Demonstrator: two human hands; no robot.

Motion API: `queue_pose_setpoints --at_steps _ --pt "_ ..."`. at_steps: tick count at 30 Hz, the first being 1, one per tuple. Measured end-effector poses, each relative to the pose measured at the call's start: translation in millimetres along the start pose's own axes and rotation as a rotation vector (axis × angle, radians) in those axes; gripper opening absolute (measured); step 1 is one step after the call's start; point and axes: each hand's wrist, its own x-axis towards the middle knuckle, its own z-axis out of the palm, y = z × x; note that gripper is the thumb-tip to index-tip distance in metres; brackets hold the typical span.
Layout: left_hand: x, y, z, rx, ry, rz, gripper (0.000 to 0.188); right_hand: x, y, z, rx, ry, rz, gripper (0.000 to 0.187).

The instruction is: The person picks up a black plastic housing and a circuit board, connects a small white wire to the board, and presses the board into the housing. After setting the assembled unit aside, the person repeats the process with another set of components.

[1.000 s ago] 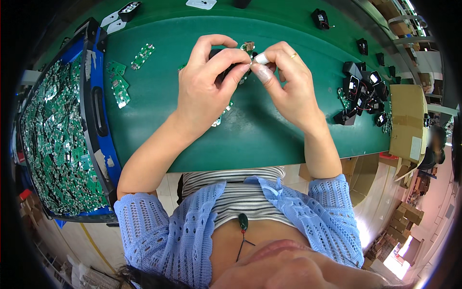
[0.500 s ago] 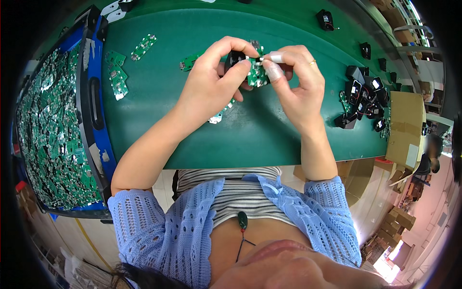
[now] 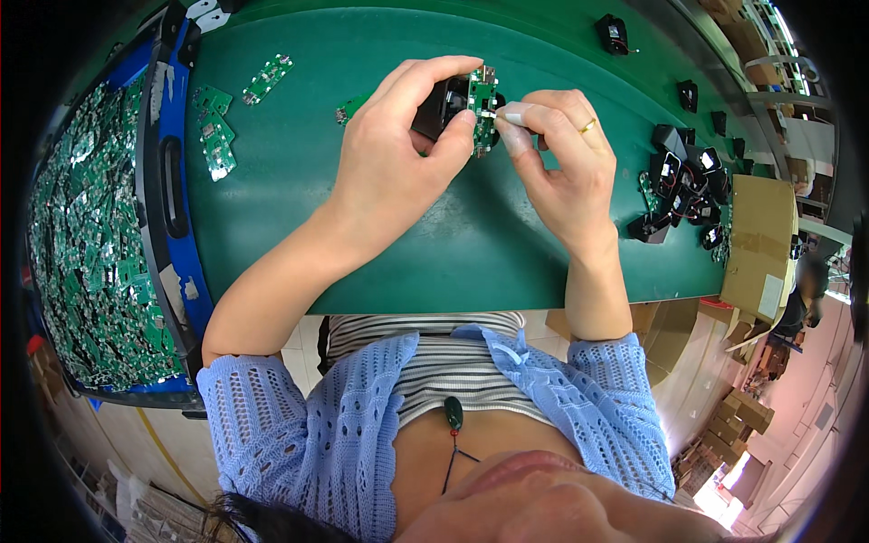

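My left hand [image 3: 398, 136] is closed around a black plastic housing [image 3: 441, 107] and a green circuit board [image 3: 484, 109], which stands along the housing's right side. The thumb presses on the board's left edge. At the board's right edge, my right hand [image 3: 566, 154] pinches with thumb and forefinger, both wrapped in pale tape. A tiny white piece shows at those fingertips, perhaps a connector; the fingers hide most of it. Partly behind my left hand lies another green circuit board [image 3: 351, 109] on the green table [image 3: 434, 244].
At the left stands a blue crate [image 3: 188, 262] filled with green circuit boards. Several loose boards [image 3: 217, 149] lie beside it. A pile of black housings with wires [image 3: 683, 185] sits at the right, next to a cardboard box [image 3: 759, 244]. More housings [image 3: 612, 34] line the far right.
The housing and board have turned in my left hand, so more of the housing shows and the board looks narrower. My right fingers remain at the board's right edge.
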Motion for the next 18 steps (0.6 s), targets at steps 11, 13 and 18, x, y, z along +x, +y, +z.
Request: queue_pose_setpoints --at_steps 11,13,18 --pt "1.1 -2.1 -0.1 0.110 -0.010 0.192 0.033 1.2 -2.6 -1.2 -0.079 -0.021 -0.086 0.017" --pt "1.2 -2.2 -0.8 0.134 -0.018 0.200 0.033 -0.4 2.2 -0.6 0.035 -0.016 -0.010 0.017" --pt "0.0 1.7 -2.9 0.167 -0.062 0.217 0.034 -3.6 0.1 0.7 0.331 -0.006 0.286 0.015"
